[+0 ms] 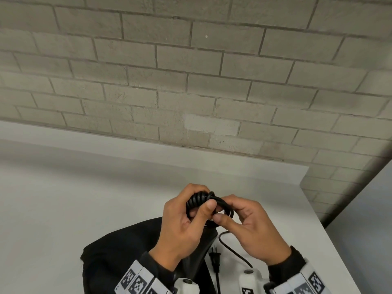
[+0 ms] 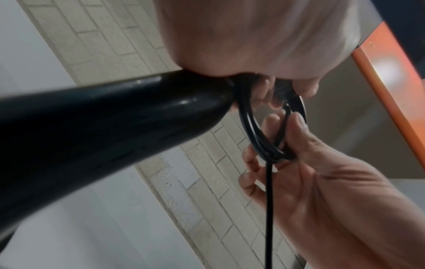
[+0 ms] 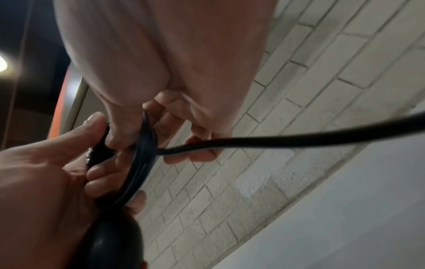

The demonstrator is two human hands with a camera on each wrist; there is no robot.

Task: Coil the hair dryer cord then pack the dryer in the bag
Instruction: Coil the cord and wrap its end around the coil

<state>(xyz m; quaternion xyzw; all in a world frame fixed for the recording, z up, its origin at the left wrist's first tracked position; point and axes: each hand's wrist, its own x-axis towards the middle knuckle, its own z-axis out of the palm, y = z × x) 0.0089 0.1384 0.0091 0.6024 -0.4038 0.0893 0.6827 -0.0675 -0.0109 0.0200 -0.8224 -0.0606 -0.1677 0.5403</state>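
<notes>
Several loops of the thin black rubbery cord (image 1: 220,211) sit bunched above the white table (image 1: 63,198); left hand (image 1: 182,225) grips the glossy black dryer handle (image 2: 103,123) and coil, right hand (image 1: 252,223) pinches the loops. Cord looks springy and likely to unwind, so best held across the bundle. Plug (image 1: 214,258) hangs loose by the black fabric bag (image 1: 118,251).

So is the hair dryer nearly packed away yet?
Not yet. Several loops of the cord are wound, and both the left hand and right hand grip them. The plug end still trails loose, and the dryer is still outside the black bag.
</notes>
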